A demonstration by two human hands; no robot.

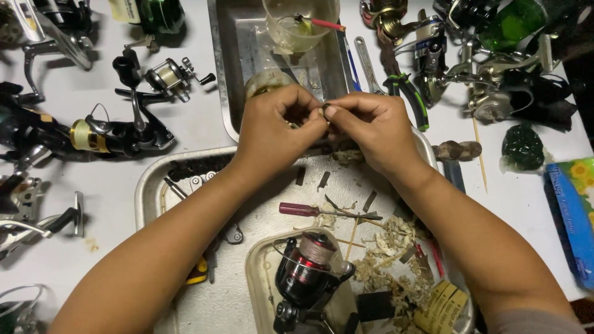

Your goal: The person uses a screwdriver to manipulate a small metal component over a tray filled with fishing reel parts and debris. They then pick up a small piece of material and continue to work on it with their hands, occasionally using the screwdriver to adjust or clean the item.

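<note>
Two trays lay under my arms; in the nearer small one (260,272) sat a red-and-black spinning reel (306,272), with a red-handled screwdriver (309,210) just beyond it on the big metal tray (148,185). Farther out, over that tray's far edge, my left hand (272,133) and right hand (371,130) met, fingertips pinched narrow on a tiny dark reel part (325,107). I judged it light, hard, likely greasy and slippery, best held by its rim. Beyond stood a jar (266,83).
</note>
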